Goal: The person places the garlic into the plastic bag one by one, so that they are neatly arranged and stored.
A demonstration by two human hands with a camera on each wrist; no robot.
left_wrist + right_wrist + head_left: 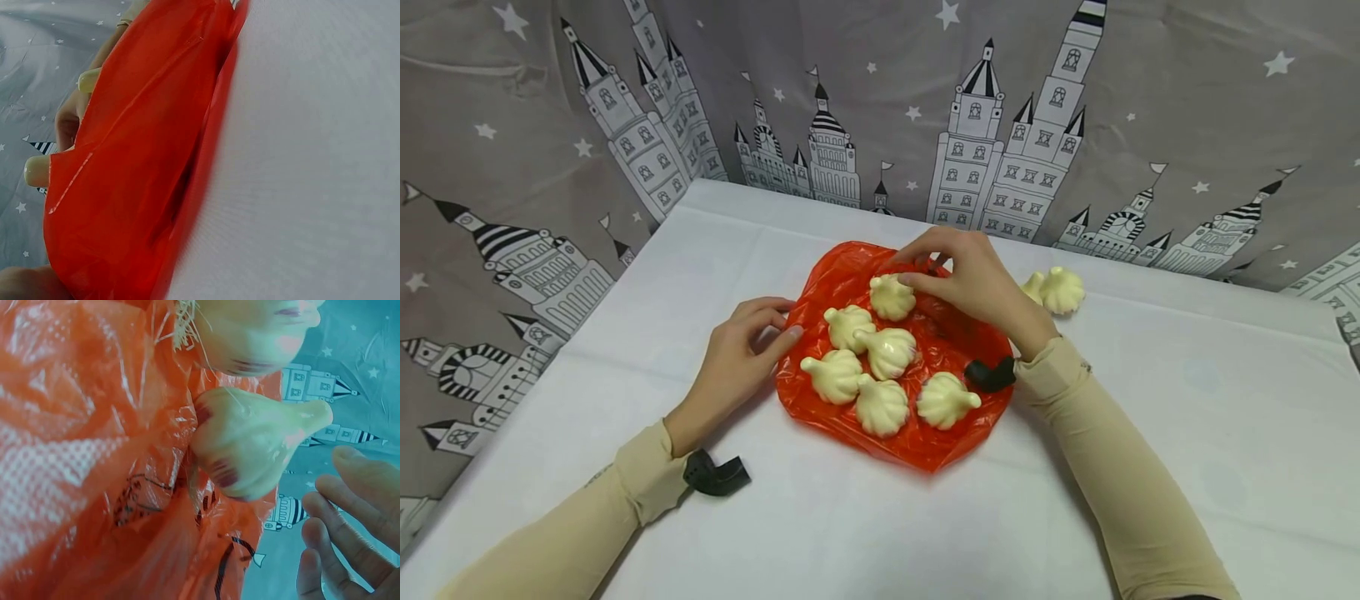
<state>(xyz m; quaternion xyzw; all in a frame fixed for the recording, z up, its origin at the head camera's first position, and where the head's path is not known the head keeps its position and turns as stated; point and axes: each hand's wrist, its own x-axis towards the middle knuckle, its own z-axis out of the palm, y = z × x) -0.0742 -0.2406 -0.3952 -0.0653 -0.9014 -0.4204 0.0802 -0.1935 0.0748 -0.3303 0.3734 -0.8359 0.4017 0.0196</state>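
A red plastic bag (940, 450) lies spread on the white table, with several pale garlic bulbs (887, 353) on it. My left hand (737, 350) holds the bag's left edge between thumb and fingers. In the left wrist view the red plastic (131, 156) stands up as a wall, with garlic stems poking past it. My right hand (973, 279) is over the bag's far side, its thumb overlapping the farthest bulb (891, 297) in the head view. The right wrist view shows its loosely bent fingers (337, 531) beyond a purple-streaked bulb (250, 444).
Two more garlic bulbs (1062, 291) lie on the table right of the bag, partly behind my right wrist. A grey cloth (880, 92) printed with castles and stars hangs behind the table (1210, 433). Black camera mounts (715, 475) jut from both wrists.
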